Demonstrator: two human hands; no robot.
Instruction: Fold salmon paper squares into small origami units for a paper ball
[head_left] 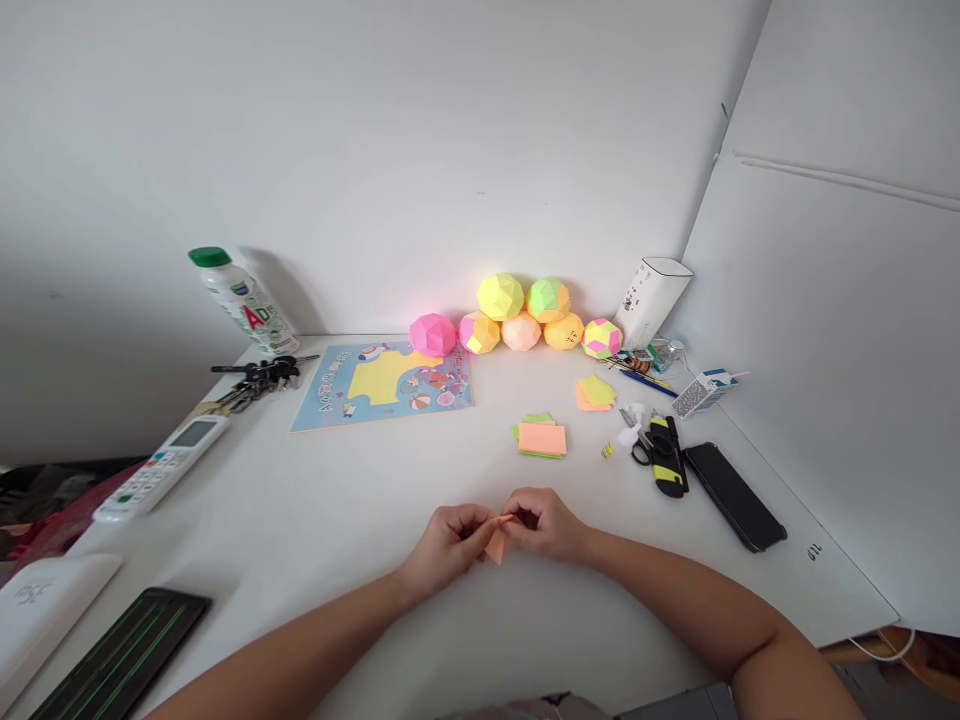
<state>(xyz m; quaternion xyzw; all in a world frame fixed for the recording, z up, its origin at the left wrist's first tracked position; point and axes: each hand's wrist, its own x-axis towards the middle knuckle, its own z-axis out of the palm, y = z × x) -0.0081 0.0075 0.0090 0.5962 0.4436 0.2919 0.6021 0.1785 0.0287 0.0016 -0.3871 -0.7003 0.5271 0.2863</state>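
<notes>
A small piece of orange paper (496, 547), partly folded, is pinched between my two hands near the front middle of the table. My left hand (452, 541) grips its left side with thumb and fingers. On the other side, my right hand (544, 523) pinches the upper right edge. The fingers hide part of the folds. Just beyond the hands lies a stack of orange and green paper slips (541, 439). Farther right are folded yellow and orange paper pieces (596, 392). Several faceted paper balls (500, 298) are piled against the wall.
A blue notebook (390, 385) lies at the back left, near a white bottle (246, 300), keys (259, 378) and a remote control (163, 468). To the right are black scissors (643, 452), a yellow-black cutter (666, 460), a phone (735, 497) and a small box (703, 391).
</notes>
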